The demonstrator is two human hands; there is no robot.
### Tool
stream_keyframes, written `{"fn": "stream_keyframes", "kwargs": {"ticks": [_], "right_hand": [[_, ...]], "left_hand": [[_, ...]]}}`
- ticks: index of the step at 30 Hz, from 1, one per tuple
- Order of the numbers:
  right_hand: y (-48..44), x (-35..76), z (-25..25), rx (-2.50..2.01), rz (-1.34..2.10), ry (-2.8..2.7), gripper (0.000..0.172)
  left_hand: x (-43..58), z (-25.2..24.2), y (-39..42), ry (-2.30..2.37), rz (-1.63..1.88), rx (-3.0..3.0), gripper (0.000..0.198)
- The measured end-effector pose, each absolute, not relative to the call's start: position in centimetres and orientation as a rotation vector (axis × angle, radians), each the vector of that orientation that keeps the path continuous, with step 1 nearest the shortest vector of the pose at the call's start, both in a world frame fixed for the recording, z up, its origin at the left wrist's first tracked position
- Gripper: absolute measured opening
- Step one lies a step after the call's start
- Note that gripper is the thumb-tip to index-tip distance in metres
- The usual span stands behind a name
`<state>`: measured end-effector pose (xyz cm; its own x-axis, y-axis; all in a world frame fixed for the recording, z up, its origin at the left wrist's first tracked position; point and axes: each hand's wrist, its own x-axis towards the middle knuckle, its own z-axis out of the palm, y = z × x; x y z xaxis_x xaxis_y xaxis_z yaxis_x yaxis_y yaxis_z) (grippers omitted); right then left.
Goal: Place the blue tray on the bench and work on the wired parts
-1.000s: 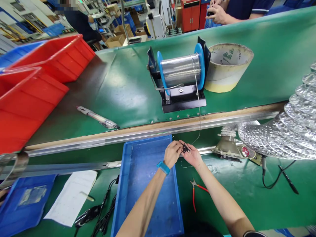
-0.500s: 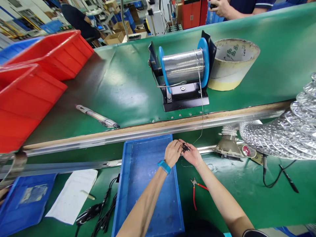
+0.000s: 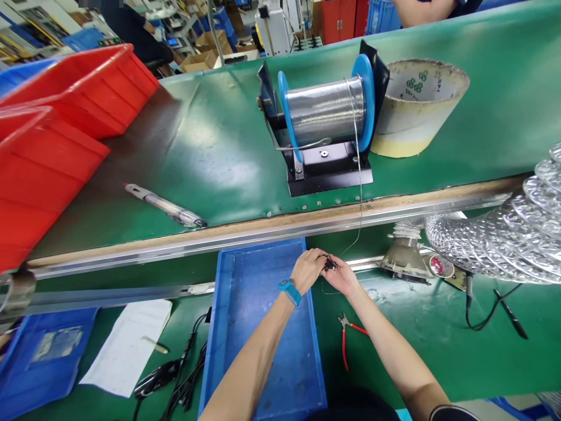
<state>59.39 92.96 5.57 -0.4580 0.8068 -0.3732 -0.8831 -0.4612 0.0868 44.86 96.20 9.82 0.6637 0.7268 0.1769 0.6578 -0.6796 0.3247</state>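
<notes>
Meanwhile both hands stayed together over the blue tray, left hand and right hand pinching a small black part. Only the view had shifted; the grip looked unchanged.

Layout at the counter

Tray lies centre-front, pliers right of it, paper and cables left; behind on the conveyor stands the wire spool, bins far left.
</notes>
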Motion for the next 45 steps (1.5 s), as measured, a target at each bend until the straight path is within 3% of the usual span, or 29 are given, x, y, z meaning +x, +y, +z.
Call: {"fn": "stream_keyframes", "kwargs": {"ticks": [10, 19, 36, 40, 45], "right_hand": [[93.0, 59.3, 5.5, -0.330, 2.064, 0.377, 0.021], [93.4, 59.5, 5.6, -0.355, 2.074, 0.216, 0.036], [93.5, 59.4, 5.5, -0.384, 2.068, 0.130, 0.036], [93.4, 59.3, 5.9, -0.370, 2.085, 0.139, 0.037], [93.4, 59.3, 6.0, -0.378, 2.079, 0.195, 0.027]], "left_hand": [[44.8, 10.5, 96.9, 1.115, 0.139, 2.745, 0.017], [43.9, 11.5, 96.7, 1.189, 0.104, 2.681, 0.003], [43.1, 12.3, 97.2, 1.323, 0.404, 2.480, 0.013], [43.1, 13.1, 97.8, 1.490, 0.501, 2.489, 0.025], [44.3, 12.7, 96.8, 1.198, 0.343, 2.646, 0.019]]}}
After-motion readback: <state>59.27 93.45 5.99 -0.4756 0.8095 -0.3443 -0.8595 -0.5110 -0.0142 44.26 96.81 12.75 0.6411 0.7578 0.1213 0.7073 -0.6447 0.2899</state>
